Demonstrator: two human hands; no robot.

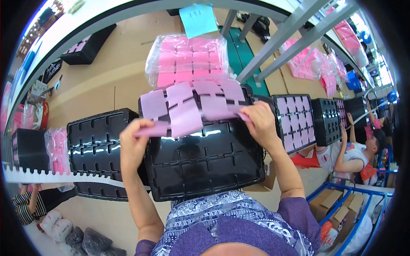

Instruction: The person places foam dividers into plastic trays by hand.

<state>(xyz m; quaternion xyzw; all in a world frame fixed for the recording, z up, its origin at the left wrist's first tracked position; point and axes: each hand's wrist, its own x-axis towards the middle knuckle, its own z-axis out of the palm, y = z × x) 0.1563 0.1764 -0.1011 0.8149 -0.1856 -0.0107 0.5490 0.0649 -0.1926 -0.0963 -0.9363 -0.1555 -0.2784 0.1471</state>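
Observation:
A pink slotted sheet (pixel 184 115), partly cut into squares, hangs between my hands over a black moulded plastic tray (pixel 207 168) in front of me. My left hand (pixel 133 143) pinches the sheet's near left corner. At the near right corner, the fingers of my right hand (pixel 261 123) are closed on the sheet. Its near edge is lifted and curled, somewhat blurred, while the far part lies across the tray's far half. The near half of the tray shows bare, with raised ridges and slots.
Beyond the tray lies a clear plastic bag of pink sheets (pixel 190 59). A black tray (pixel 96 136) stands to the left; a tray with pink squares (pixel 294 121) stands to the right. A white toothed strip (pixel 64 178) runs at left. Grey metal posts (pixel 273 42) rise ahead. A co-worker (pixel 352 153) is at right.

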